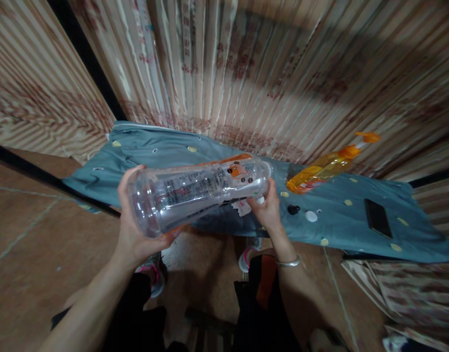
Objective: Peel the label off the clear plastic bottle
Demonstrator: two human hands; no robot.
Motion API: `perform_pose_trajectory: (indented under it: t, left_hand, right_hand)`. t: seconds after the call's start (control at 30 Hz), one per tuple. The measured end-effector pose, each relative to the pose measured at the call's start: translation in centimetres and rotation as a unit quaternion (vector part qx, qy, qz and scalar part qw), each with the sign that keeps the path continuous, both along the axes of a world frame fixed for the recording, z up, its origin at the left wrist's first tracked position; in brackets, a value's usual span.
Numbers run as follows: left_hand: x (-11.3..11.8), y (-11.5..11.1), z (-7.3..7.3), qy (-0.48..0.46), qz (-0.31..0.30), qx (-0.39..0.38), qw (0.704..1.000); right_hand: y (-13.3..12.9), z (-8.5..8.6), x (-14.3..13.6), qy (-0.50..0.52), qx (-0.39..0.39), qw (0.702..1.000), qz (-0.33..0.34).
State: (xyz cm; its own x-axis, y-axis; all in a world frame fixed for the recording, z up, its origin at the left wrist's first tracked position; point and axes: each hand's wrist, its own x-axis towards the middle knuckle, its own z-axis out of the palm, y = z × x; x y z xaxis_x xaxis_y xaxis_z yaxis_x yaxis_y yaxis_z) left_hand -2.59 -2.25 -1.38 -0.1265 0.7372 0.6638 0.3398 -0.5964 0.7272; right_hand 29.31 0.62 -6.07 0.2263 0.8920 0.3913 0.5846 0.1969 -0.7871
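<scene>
Head | 2 hands (134, 239) (267, 209) holding 1 clear bottle (200, 189) | 1 pump bottle (322, 169)

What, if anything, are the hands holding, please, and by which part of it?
A clear plastic bottle: the left hand cups its broad end, nearer the camera, and the right hand holds it near the opposite, narrower end.

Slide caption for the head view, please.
Left hand and right hand hold a clear bottle; a pump bottle stands on teal cloth.
</scene>
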Motion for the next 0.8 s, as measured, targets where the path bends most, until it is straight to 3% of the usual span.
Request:
perform_pose_trajectory:
  t: [0.13,0.33,0.6,0.8]
  left_hand:
    - [-0.43,0.34,-0.24,0.088,-0.018,0.063,0.994]
    - [-0.45,0.68,-0.15,0.074,-0.03,0.108,0.991]
    - [-0.11,-0.15,-0.21,0.004,-0.038,0.023,0.999]
    - [-0.07,-0.03,-0.4,0.0,-0.043,0.015,0.999]
  right_hand:
    - [-0.01,0.05,0.08,0.002,-0.002,1.0,0.005]
    - [0.11,0.36,-0.08,0.002,-0.014,1.0,0.001]
    - [0.29,0.24,-0.17,-0.007,-0.004,1.0,-0.001]
    - [0.7,-0.09,-0.16,0.004,0.002,1.0,0.006]
